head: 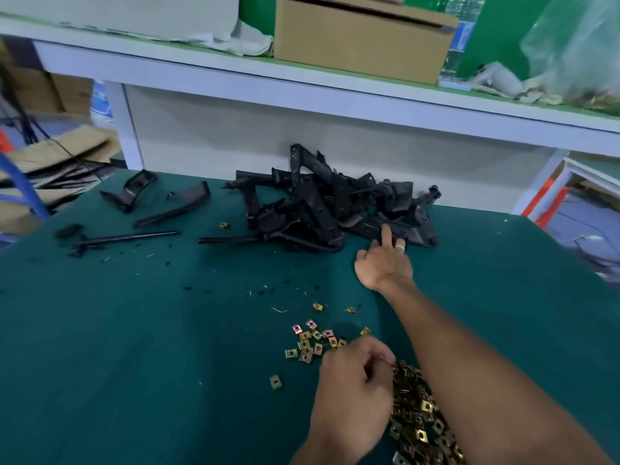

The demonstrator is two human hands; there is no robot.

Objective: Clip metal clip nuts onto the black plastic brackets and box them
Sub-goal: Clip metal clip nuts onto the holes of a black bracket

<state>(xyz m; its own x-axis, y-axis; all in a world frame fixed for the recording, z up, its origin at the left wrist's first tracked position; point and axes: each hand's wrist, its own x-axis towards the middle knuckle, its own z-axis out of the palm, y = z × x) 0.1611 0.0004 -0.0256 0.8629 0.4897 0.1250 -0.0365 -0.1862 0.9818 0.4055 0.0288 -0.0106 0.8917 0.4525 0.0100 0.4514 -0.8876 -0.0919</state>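
The right hand [385,263] stretches toward the far edge of the green table [134,330], fingers spread, its fingertips touching the near side of the pile of black brackets [322,203] that lies against the far edge. The left hand [352,387] rests curled at the near edge, fingers pressed together on the heap of metal clips [419,417]; whether it pinches one I cannot tell. A cardboard box [359,38] stands on the shelf above.
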